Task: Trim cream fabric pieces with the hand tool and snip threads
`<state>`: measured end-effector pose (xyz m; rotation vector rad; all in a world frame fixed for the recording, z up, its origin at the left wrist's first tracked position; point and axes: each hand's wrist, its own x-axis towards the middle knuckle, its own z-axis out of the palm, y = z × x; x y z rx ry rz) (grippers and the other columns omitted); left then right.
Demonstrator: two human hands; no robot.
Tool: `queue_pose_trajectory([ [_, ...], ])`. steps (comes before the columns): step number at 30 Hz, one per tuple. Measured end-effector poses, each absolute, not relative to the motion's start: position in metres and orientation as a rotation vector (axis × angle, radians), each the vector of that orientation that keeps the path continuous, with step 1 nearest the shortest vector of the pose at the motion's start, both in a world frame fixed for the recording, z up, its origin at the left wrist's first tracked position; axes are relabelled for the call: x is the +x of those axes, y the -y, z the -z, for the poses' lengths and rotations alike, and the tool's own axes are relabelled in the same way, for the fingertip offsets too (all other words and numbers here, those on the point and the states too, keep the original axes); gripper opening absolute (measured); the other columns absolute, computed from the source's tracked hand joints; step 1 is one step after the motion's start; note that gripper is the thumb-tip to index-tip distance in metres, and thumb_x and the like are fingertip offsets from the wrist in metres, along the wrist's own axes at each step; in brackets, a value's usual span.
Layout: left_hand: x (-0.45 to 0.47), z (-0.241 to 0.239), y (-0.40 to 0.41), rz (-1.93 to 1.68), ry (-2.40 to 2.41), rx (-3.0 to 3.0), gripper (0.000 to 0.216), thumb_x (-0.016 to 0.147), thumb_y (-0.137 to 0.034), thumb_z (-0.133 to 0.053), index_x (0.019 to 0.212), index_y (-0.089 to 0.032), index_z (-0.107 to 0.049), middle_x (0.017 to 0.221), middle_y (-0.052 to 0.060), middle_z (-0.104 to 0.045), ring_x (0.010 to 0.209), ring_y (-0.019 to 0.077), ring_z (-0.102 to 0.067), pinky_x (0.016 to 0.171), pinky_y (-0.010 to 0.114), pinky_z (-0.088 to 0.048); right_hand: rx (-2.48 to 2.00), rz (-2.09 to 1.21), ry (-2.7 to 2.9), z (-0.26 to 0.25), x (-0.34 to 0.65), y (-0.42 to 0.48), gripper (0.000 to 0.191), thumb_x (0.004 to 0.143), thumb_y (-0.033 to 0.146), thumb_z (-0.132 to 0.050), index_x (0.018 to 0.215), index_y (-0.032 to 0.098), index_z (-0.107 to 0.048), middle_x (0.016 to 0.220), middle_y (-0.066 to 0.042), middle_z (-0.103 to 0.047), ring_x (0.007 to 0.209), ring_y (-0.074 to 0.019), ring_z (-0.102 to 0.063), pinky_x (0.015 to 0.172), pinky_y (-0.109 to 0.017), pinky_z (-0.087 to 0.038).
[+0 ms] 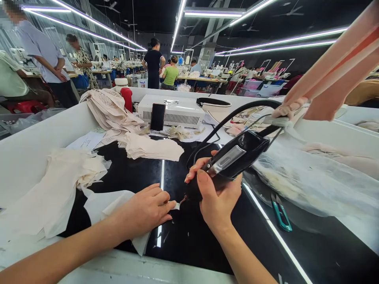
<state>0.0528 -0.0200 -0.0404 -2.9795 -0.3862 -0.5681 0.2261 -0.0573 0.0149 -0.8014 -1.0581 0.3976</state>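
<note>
A: Where is the cloth being worked on?

B: The white cloth [99, 207] is left of the middle, low down, on the black table top [195, 248]. The left hand [149, 207] lies over it.

A: Are the fingers holding it?

B: They look pinched shut on it. A little tip pokes out past them.

A: And the other hand?

B: The right hand [217, 197] is wrapped tight around a black tool [238, 154], right of the middle. The tool's low end is near the cloth tip. I can't tell if they touch.

A: Is this piece done?

B: I don't think so. Hand and tool are both right at it, so I'd say it's partway.

A: What about the rest?

B: There's a messy heap [50, 189] at the left, and a neater stack [154, 148] above the middle. One could be finished and one could be waiting, but I can't tell which.

A: And the green snips [280, 215]?

B: They lie at the lower right, with no hand on them.
</note>
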Motion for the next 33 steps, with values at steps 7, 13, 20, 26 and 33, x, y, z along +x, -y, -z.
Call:
queue_pose_trajectory([
  [7,0.0533,0.0403,0.0203,0.540,0.400,-2.968,0.030,0.096,-0.035,-0.073,0.118,-0.016,-0.063,0.098,0.003,-0.062,0.092,0.0210,-0.062,0.095,0.038,-0.052,-0.821,-0.397,1.050,-0.0156,0.2282,0.0570,0.030,0.084,0.022,-0.076,0.105,0.028,-0.054,0.082,0.006,-0.066,0.059,-0.0120,-0.062,0.053,-0.027,-0.057],
  [13,0.0533,0.0416,0.0194,0.533,0.402,-2.982,0.035,0.093,-0.034,-0.076,0.120,-0.016,-0.062,0.101,0.004,-0.063,0.095,0.0221,-0.062,0.096,0.039,-0.051,-0.803,-0.398,1.022,-0.0186,0.2271,0.0578,0.030,0.085,0.021,-0.075,0.108,0.029,-0.056,0.082,0.006,-0.065,0.060,-0.0125,-0.061,0.052,-0.028,-0.057],
  [20,0.0525,0.0464,0.0192,0.576,0.401,-2.985,0.034,0.093,-0.033,-0.075,0.120,-0.017,-0.063,0.099,0.002,-0.063,0.093,0.0216,-0.061,0.105,0.042,-0.048,-0.804,-0.394,1.060,-0.0137,0.2258,0.0565,0.029,0.086,0.022,-0.075,0.105,0.028,-0.054,0.083,0.006,-0.066,0.059,-0.0116,-0.062,0.053,-0.026,-0.058],
  [26,0.0507,0.0445,0.0182,0.573,0.389,-3.001,0.032,0.094,-0.031,-0.075,0.121,-0.018,-0.063,0.100,0.002,-0.063,0.093,0.0204,-0.062,0.104,0.041,-0.048,-0.806,-0.377,1.058,-0.0133,0.2262,0.0561,0.029,0.085,0.020,-0.075,0.105,0.027,-0.054,0.082,0.006,-0.065,0.058,-0.0117,-0.062,0.052,-0.026,-0.059],
  [33,0.0487,0.0426,0.0187,0.564,0.387,-3.005,0.031,0.094,-0.030,-0.075,0.121,-0.018,-0.063,0.100,0.001,-0.064,0.093,0.0196,-0.063,0.105,0.040,-0.048,-0.796,-0.382,1.050,-0.0138,0.2255,0.0562,0.029,0.085,0.021,-0.075,0.105,0.027,-0.055,0.081,0.006,-0.066,0.058,-0.0113,-0.062,0.052,-0.025,-0.059],
])
